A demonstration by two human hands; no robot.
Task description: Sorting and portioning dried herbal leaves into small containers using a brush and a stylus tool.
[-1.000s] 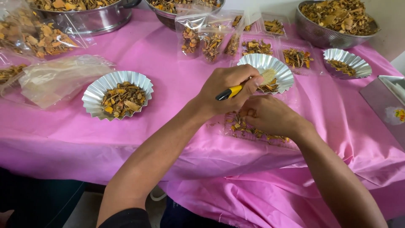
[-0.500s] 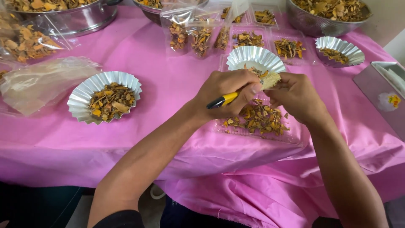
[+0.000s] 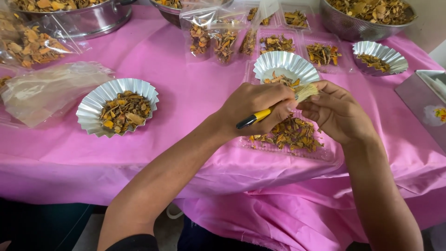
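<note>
— What's in front of you, biggest first?

— A pink tablecloth [image 3: 186,107] covers the whole table. At twelve o'clock, far edge, stand steel bowls [image 3: 88,18] of dried orange chips. At nine o'clock from my hands sits a foil cup [image 3: 117,108] full of the same chips; an almost empty foil cup [image 3: 285,66] is at twelve, just beyond my knuckles. Under my hands lies a clear tray [image 3: 290,137] with a heap of chips.

— And the hands?

— My left hand [image 3: 253,107] is closed around a small brush [image 3: 274,108], yellow handle with a black end. Its long axis runs from eight o'clock, the black end, to two o'clock, where the pale bristles show. My right hand [image 3: 337,111] is curled narrow at three o'clock from the bristles, fingertips touching them; whether it pinches a chip I can't tell.

— Which hand is nearer the brush head?

— The right one; the left has the handle.
</note>
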